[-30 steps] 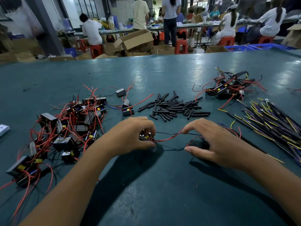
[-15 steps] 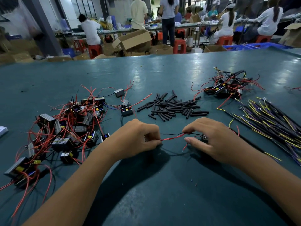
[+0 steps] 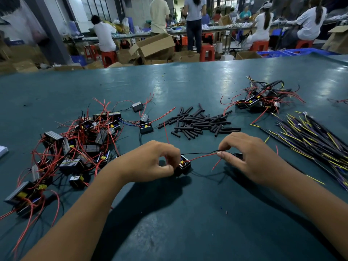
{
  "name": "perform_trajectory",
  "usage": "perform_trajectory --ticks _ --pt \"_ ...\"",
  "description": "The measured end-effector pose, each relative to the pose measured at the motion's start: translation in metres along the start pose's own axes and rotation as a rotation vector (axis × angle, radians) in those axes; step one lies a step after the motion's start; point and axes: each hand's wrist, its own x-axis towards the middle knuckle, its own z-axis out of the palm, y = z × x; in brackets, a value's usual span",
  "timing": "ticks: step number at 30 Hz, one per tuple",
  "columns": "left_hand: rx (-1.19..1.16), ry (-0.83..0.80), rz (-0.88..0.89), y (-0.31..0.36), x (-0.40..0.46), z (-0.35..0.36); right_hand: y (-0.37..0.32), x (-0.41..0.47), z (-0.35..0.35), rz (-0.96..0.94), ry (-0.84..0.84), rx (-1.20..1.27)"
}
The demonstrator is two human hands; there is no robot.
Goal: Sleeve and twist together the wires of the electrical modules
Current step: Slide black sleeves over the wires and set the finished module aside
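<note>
The left hand (image 3: 150,160) pinches a small black module (image 3: 184,165) just above the table (image 3: 188,81), its open face tilted up toward the right. Its red wire (image 3: 201,157) and black wire (image 3: 197,153) stretch almost level, left to right, to the right hand (image 3: 246,157), whose thumb and forefinger pinch them. A dark object behind the right fingers is mostly hidden

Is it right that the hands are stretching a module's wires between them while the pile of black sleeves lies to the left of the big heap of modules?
Not quite. The head view shows the black sleeves right of the big heap of modules, beyond the hands. The rest holds.
</note>
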Motion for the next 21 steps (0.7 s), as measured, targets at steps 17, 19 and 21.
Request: perform_trajectory --ticks 17,19,21 --pt "-0.193 -0.203 -0.108 0.003 -0.006 -0.008 -0.057 -0.007 0.005 -0.132 -0.061 -0.081" --pt "-0.187 -0.223 -0.078 0.009 -0.004 -0.002 -0.058 -0.008 0.016 -0.068 -0.155 -0.151" --pt "-0.199 -0.256 -0.052 0.012 -0.002 0.001 -0.054 -0.009 0.022 -0.038 -0.122 -0.225"
